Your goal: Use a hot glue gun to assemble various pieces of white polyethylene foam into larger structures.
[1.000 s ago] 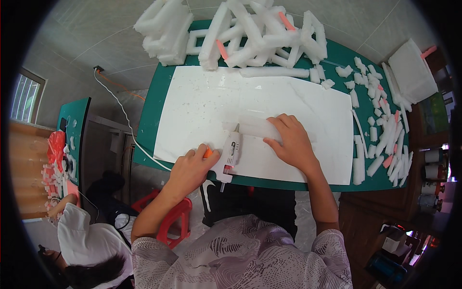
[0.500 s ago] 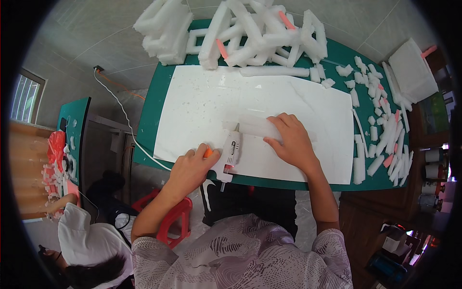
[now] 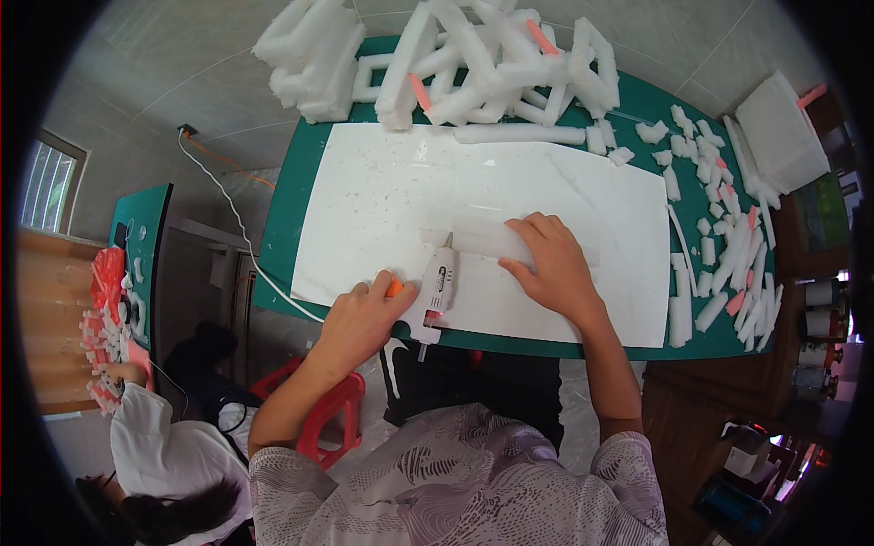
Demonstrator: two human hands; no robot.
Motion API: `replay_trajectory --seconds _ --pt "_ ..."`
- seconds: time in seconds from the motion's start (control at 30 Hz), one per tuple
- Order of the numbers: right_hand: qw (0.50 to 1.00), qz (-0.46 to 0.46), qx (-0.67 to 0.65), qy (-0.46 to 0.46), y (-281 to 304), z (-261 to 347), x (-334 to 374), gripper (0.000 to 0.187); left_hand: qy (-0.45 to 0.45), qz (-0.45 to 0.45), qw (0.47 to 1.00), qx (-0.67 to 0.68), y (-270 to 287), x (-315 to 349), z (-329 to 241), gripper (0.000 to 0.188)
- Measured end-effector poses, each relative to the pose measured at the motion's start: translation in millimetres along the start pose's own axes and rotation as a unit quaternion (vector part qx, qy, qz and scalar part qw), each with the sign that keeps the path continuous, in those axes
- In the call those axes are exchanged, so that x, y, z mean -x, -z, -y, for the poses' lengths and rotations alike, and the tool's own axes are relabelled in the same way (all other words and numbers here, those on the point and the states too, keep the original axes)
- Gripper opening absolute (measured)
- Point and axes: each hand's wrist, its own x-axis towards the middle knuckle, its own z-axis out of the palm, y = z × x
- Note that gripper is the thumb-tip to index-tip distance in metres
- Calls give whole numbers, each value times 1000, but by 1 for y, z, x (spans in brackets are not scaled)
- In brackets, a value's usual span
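Note:
My left hand (image 3: 357, 318) is closed round the grip of a white hot glue gun (image 3: 438, 284) with an orange part showing by my fingers. The gun's nozzle points away from me, its tip at the near edge of a whitish foam strip (image 3: 478, 238); whether they touch I cannot tell. My right hand (image 3: 553, 268) grips the strip's right part, thumb on the near side and fingers over the top. The strip lies flat on a white board (image 3: 382, 209), and its right end is partly hidden by my hand.
White foam frames (image 3: 496, 68) are piled along the table's far edge. Foam offcuts (image 3: 728, 250), some pink, cover the right side of the green table (image 3: 282, 246). A white cable (image 3: 235, 214) runs down at left. A red stool (image 3: 332, 423) and a co-worker (image 3: 182, 455) are at lower left.
My hands, the glue gun and the foam strip look the same. At lower left, the co-worker's head and hand have shifted slightly.

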Motion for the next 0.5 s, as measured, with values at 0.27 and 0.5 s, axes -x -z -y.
replay_trajectory --seconds 0.27,0.5 --pt "1000 -1 0 3 0 0 0 46 9 24 1000 1 3 0 -1 55" --pt "1000 -1 -2 9 -1 -1 1 46 10 20 1000 2 2 1 -2 53"
